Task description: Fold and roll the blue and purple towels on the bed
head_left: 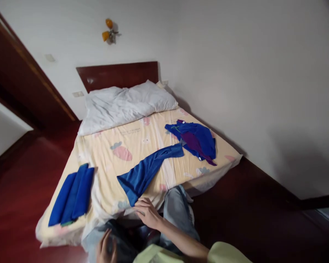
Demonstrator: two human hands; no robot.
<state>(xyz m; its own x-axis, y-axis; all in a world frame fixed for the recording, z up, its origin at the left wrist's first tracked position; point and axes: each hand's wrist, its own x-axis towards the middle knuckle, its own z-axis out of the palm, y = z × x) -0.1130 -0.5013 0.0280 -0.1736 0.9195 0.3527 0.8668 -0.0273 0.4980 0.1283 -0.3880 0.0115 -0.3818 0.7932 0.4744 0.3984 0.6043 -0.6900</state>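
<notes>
Patterned bedsheet (pixel 106 153) ahead. My left hand (pixel 106 248) is low by the jeans (pixel 91 239), fingers slightly parted; my right hand (pixel 147 213), palm down, meets the blue towel (pixel 146 171) at its near corner (pinching or just touching, I can't tell), short of a crumpled pile (pixel 203 137).

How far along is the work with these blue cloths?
Partway, it seems. Three neat blue bundles already look done. A loose blue cloth is being handled, with the right hand at its near corner; the left hand holds nothing visible. The rumpled blue-and-purple pile appears left to do.
</notes>
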